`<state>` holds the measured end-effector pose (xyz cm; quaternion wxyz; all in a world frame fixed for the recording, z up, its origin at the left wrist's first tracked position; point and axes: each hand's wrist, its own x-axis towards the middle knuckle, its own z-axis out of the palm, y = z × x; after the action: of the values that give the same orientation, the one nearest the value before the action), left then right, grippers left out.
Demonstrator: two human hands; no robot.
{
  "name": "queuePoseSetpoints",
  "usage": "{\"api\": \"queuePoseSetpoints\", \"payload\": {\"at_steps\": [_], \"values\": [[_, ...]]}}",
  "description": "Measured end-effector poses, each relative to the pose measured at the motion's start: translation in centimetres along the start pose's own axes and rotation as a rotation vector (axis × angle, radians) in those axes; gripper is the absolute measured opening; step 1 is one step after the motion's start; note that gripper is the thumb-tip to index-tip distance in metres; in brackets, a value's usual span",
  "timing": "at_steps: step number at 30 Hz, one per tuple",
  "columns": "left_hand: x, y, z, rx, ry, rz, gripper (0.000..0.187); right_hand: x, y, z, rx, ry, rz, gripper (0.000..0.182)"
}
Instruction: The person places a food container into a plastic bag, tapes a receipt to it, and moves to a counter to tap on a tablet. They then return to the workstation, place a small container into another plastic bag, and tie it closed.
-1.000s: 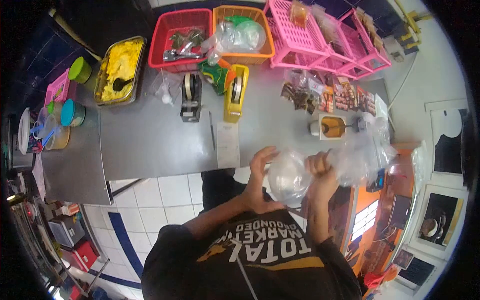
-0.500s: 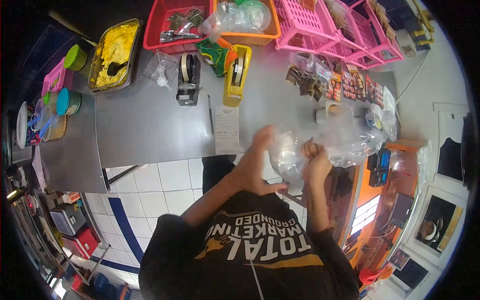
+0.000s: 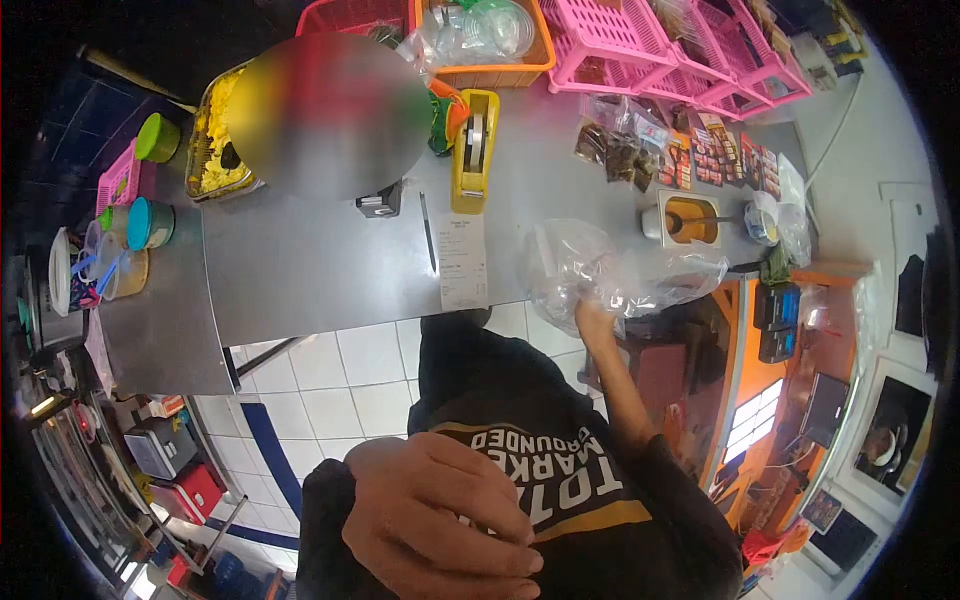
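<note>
Close to the camera, low in the view, is my left hand (image 3: 440, 515), its back showing and its fingers loosely bent with nothing visible in them. My right hand (image 3: 595, 318) is closed on a clear plastic bag (image 3: 575, 262) at the counter's front edge. The bag is puffed out and crinkled, and hides part of the fingers. Left of it lies a printed receipt (image 3: 463, 265), with a dark pen (image 3: 430, 232) beside it. A yellow tape dispenser (image 3: 472, 160) stands behind the receipt. A black tape dispenser (image 3: 380, 202) is mostly covered by a blurred oval.
Right of the bag are a metal tin (image 3: 682, 218) with orange contents and a small tub (image 3: 760, 222). Pink racks (image 3: 610, 40) and an orange basket (image 3: 490, 75) line the back. A yellow food tray (image 3: 215, 135) and a teal-lidded tub (image 3: 150, 222) stand left.
My left hand has moved from beside the bag down and toward the camera. My right hand has shifted slightly up and left. The metal tin is now uncovered; a blurred oval covers the back left.
</note>
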<state>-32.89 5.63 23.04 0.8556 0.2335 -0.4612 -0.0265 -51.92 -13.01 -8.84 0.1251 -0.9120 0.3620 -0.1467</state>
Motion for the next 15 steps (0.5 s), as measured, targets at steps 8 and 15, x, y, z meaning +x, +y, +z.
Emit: {"api": "queuePoseSetpoints", "payload": {"at_steps": [8, 15], "values": [[-9.5, -13.7, -8.5, 0.084, 0.391, -1.261, 0.014, 4.6, -2.5, 0.8, 0.141, 0.129, 0.158, 0.049], [-14.4, -19.1, -8.9, 0.103, 0.274, -1.394, 0.013, 7.3, -6.6, -1.7, 0.641, -0.053, 0.230, 0.039]]}}
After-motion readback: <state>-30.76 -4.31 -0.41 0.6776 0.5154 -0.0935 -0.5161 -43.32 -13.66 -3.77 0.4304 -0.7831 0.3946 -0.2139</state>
